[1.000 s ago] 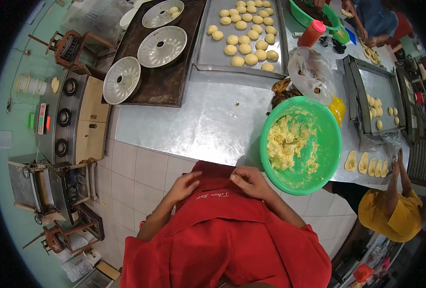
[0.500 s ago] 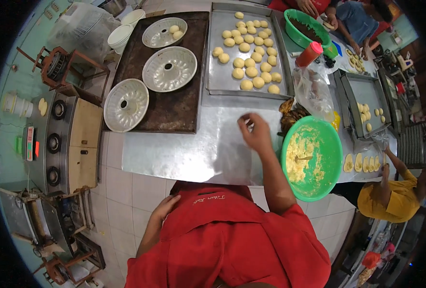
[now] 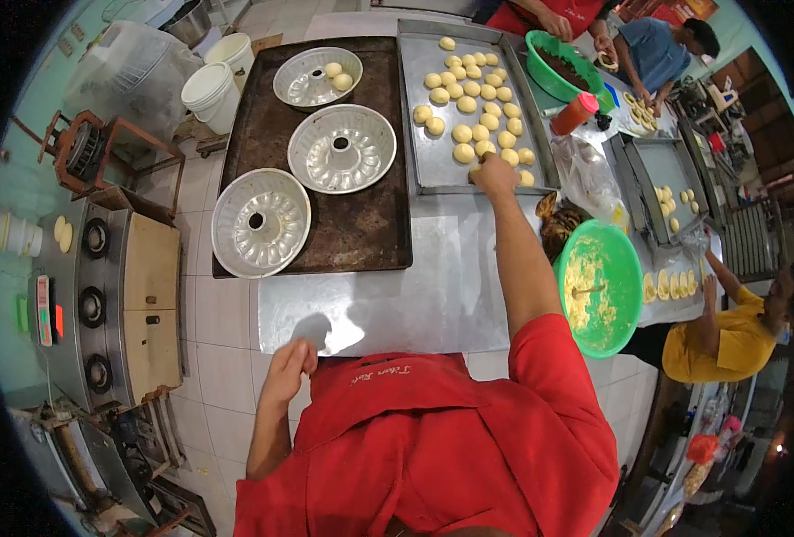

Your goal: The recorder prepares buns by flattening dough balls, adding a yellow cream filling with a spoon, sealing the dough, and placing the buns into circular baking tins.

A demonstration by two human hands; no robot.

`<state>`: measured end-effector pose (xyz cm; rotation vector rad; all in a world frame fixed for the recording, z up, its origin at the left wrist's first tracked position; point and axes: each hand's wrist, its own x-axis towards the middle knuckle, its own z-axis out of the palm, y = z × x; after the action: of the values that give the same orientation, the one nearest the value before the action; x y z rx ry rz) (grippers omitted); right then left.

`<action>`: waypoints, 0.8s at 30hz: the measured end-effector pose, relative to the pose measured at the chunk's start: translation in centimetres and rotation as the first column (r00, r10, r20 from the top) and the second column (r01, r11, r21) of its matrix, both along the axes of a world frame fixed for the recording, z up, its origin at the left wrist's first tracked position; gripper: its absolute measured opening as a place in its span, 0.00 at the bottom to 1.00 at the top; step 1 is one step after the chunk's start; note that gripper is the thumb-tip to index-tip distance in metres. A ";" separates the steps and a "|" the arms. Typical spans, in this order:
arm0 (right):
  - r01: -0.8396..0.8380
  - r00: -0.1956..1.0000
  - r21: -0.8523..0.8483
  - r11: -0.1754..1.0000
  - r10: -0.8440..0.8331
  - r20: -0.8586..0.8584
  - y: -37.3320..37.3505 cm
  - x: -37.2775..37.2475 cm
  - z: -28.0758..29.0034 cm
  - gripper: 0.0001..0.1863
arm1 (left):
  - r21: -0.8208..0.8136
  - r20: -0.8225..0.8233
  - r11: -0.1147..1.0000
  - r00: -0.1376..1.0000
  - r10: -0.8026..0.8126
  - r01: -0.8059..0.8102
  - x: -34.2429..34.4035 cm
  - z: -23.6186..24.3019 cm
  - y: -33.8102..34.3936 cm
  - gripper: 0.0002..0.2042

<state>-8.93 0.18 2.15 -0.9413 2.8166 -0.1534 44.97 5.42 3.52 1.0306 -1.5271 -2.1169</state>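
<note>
My right hand [image 3: 497,175] reaches to the near edge of a metal tray [image 3: 428,170] of round yellow dough balls [image 3: 465,132]. Its fingers are closed round a dough ball there, mostly hidden under the hand. Close to the table's front edge, my left hand [image 3: 291,362] is raised with curled fingers and nothing visible in them. Left of the dough tray, three fluted ring cake pans [image 3: 343,148] stand on a dark baking tray [image 3: 361,234]. The farthest pan [image 3: 294,88] holds a few dough balls; the others have none.
A green bowl [image 3: 628,309] with yellow filling and a utensil stands beside my right arm, near brown bananas [image 3: 560,231]. Beyond are a red bottle [image 3: 575,115] and a green basin [image 3: 540,76]. Co-workers handle dough at right; a stove [image 3: 110,331] stands at left.
My right hand has moved forward from above the bare tabletop to the dough balls. My left hand has risen from beside the apron, its fingers curling. The view has shifted slightly.
</note>
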 end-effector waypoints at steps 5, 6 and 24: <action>-0.084 0.975 -0.447 0.891 -0.019 -0.223 4.2 4.8 2.0 0.19 | -0.003 -0.177 0.992 0.976 -0.125 0.127 -8.4 -0.7 -2.0 0.12; -0.159 0.974 -0.577 0.801 0.031 -0.224 5.5 6.5 3.1 0.18 | -0.033 -0.191 0.982 0.963 -0.191 0.188 -10.2 -1.0 -2.0 0.15; -0.259 0.962 -0.703 0.662 0.242 -0.126 25.0 21.2 4.5 0.29 | 0.337 -0.362 0.817 0.865 -0.346 0.468 -24.2 0.4 5.1 0.24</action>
<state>12.25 25.21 6.63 -1.4602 2.5877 -1.2898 20.80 10.51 3.87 0.4840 -1.2656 -2.8411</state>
